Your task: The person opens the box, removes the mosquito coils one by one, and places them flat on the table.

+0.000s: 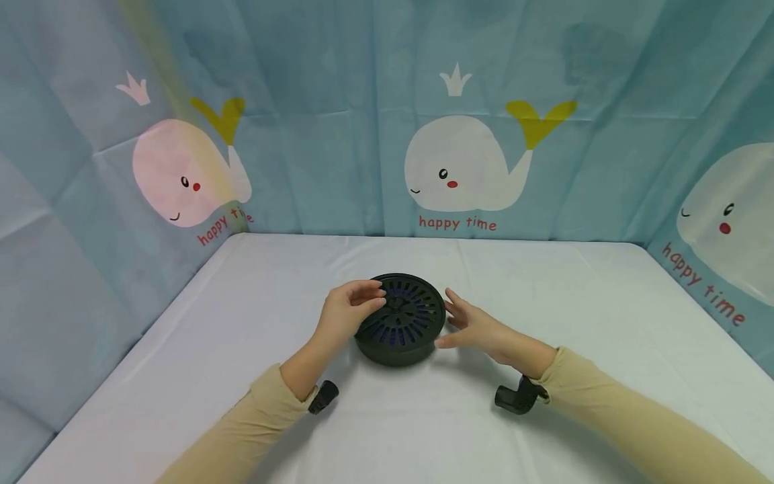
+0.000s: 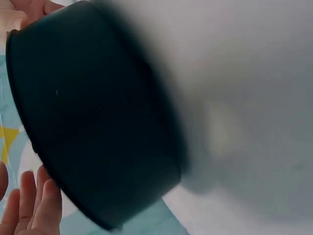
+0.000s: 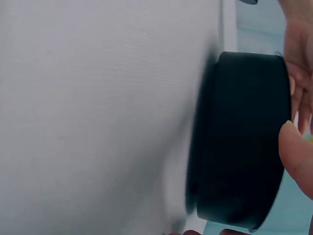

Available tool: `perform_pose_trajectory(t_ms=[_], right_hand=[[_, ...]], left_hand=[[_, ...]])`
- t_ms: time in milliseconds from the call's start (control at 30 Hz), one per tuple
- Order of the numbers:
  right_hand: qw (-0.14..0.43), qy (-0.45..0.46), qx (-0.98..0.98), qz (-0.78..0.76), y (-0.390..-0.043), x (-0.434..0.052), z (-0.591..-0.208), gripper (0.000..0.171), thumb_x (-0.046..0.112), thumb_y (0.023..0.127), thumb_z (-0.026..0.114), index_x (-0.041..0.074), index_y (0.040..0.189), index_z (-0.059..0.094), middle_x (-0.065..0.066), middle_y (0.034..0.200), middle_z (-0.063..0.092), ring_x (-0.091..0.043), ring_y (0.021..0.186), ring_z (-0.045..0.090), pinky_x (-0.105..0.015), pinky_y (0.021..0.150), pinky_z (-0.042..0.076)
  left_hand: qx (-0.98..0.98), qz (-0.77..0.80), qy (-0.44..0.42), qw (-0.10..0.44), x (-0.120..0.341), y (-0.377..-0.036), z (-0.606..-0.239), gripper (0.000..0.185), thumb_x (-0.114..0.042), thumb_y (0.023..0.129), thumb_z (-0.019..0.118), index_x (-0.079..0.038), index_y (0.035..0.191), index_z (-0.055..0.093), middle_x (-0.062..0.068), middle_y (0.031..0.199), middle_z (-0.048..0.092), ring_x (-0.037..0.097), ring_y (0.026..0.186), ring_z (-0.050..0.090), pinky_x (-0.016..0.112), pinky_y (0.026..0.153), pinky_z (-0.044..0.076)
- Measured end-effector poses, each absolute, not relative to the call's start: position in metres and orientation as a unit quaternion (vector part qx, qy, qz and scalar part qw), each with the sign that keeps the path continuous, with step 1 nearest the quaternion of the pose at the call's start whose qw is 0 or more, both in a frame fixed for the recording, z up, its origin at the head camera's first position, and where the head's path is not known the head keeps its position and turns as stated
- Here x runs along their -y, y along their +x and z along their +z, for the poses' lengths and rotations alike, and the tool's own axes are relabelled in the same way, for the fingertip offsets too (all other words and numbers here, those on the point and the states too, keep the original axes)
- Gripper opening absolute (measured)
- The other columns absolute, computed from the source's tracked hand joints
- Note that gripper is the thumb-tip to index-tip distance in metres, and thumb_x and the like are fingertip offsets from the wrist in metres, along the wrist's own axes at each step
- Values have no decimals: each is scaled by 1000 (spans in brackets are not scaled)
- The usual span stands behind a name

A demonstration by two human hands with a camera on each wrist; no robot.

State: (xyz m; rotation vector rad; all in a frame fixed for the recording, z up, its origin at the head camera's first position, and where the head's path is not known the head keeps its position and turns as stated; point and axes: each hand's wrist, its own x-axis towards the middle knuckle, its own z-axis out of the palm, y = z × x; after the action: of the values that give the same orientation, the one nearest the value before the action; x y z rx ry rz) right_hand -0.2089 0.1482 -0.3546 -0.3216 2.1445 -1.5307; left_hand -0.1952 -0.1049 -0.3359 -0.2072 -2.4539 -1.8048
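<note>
The black container [image 1: 402, 321] was flanked on the white table [image 1: 181, 349] by a loosely bent left hand [image 1: 349, 306] at left and a widely spread right hand [image 1: 475, 329] at right, neither visibly gripping; skidding was judged possible if uneven pressure were applied.

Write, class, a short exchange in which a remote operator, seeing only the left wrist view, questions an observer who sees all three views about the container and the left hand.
Operator: My view shows only the side of the container. What am I missing?
Observer: Its top, which the head view shows as round and slotted.
Operator: And where is the left hand against that?
Observer: In the head view, its fingers overlap the left part of the top; I can't tell whether they touch it.
</note>
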Motion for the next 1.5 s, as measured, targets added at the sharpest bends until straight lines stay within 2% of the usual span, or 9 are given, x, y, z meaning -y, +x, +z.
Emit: perform_pose_trajectory(t_ms=[133, 467, 733, 967, 1200, 1500], right_hand=[[240, -114, -794, -547, -210, -143, -359, 114, 10, 79, 82, 10, 157, -2, -23, 158, 15, -41, 143, 20, -57, 113, 17], [226, -143, -804, -531, -211, -138, -363, 105, 11, 80, 82, 14, 158, 11, -22, 155, 27, -40, 141, 27, -54, 113, 22], [222, -152, -800, -536, -214, -135, -364, 99, 8, 81, 80, 11, 157, 17, -21, 154, 29, -37, 141, 28, -52, 113, 23], [230, -145, -807, -524, -216, -136, -362, 95, 8, 83, 77, 5, 156, 16, -24, 153, 29, -39, 140, 29, -51, 110, 30], [231, -139, -805, -528, -217, -136, -363, 95, 8, 83, 77, 5, 156, 16, -24, 153, 30, -38, 140, 30, -50, 110, 31], [234, -142, -813, -514, -221, -140, -362, 91, 8, 84, 76, 5, 155, 20, -24, 150, 35, -38, 138, 34, -50, 109, 33]], left_hand=[[784, -615, -65, 45, 96, -196, -338, 33, 0, 89, 67, 7, 121, 62, 18, 111, 68, 30, 107, 64, 33, 90, 52], [783, -617, -64, 47, 88, -200, -339, 31, 2, 91, 65, 8, 121, 62, 20, 113, 68, 29, 108, 64, 33, 89, 53], [798, -599, -55, 36, 90, -204, -339, 30, 3, 90, 65, 7, 119, 65, 17, 110, 70, 27, 104, 66, 32, 84, 55], [820, -567, -68, 43, 90, -207, -339, 29, 3, 90, 65, 6, 118, 66, 16, 107, 71, 26, 103, 67, 31, 82, 55], [829, -555, -56, 40, 89, -209, -338, 31, 0, 89, 67, 6, 119, 66, 15, 105, 72, 26, 97, 69, 32, 72, 57], [827, -558, -50, 40, 85, -210, -339, 27, -1, 89, 68, 6, 115, 68, 15, 102, 72, 25, 95, 70, 31, 70, 58]])
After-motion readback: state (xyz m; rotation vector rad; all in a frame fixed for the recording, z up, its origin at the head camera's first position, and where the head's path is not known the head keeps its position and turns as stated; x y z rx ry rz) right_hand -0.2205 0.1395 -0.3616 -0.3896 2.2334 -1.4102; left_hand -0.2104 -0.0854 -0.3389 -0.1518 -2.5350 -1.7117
